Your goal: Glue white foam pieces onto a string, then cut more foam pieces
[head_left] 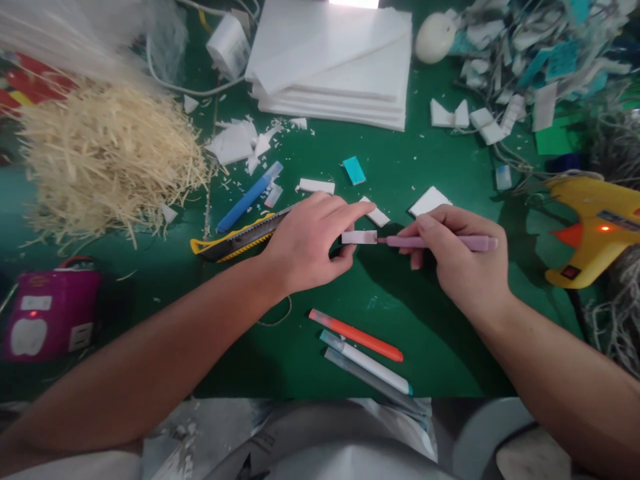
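Observation:
Between the thumb and fingers of my left hand (310, 243) is a small white foam block (359, 237), its index finger stretched out above it. My right hand (465, 267) grips a pink marker (475, 244) like a pen, its tip touching or very close to the block's right end, where a faint pinkish tint shows. Beside the left hand lies a yellow and black utility knife (235, 240), partly hidden by that hand. Around the hands are two white foam strips (317, 186), a teal piece (354, 171) and a white foam square (429, 200).
Markers, one orange (356, 335), lie near the front edge; a blue marker (247, 200) lies left. A yellow glue gun (595, 230) with a lit light stands right. Straw-like shreds (115, 153), white foam sheets (330, 67), scraps (500, 60) and a purple box (55, 313) surround the area.

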The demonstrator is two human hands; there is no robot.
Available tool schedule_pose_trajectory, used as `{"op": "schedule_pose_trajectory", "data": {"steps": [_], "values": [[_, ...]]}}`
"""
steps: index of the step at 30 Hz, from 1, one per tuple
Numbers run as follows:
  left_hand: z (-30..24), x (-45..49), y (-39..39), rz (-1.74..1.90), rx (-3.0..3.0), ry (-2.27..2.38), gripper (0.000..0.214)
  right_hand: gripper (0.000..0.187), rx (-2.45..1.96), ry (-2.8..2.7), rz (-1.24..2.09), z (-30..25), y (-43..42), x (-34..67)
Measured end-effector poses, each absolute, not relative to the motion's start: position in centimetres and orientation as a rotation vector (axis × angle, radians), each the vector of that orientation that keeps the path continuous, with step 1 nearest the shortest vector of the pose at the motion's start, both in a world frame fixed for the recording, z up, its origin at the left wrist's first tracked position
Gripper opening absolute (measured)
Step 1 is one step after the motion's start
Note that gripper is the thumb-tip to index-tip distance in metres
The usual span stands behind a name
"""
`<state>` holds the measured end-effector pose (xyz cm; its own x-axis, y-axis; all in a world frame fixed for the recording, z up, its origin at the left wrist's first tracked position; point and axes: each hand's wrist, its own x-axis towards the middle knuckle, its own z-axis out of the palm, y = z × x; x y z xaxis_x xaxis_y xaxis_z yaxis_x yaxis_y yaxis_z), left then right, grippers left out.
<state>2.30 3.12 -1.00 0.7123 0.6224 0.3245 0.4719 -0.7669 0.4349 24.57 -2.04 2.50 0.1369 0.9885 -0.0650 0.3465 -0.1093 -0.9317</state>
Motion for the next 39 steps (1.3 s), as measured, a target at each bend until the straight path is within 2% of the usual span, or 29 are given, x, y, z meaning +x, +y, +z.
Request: {"op": "schedule_pose_trajectory", "data": {"steps": [14, 18, 29, 34, 39], "values": [[-0.99, 2.2, 3.13, 0.64, 2.591, 0.87, 0.043, 0.022, -1.599, -1.283, 0.973, 2.55, -1.91, 24.35], [-1.01, 2.23, 3.15, 0.623, 2.58, 0.874, 0.043, 0.03, -1.609, -1.296, 1.004, 2.7, -1.9, 24.32], [-1.18, 2.27, 3.09, 0.703, 2.607, 0.846, 0.041, 0.027, -1.596, -1.276, 0.995, 2.61, -1.81, 24.35], [-1.18, 2.24, 3.09, 0.653, 2.601, 0.874, 0.041, 0.036, -1.586, -1.272, 1.027, 2.76, -1.77, 24.4], [-0.98, 2.16, 3.05, 0.647, 2.61, 0.862, 0.042, 0.036, -1.527, -1.217, 0.97, 2.63, -1.65, 24.25]]}}
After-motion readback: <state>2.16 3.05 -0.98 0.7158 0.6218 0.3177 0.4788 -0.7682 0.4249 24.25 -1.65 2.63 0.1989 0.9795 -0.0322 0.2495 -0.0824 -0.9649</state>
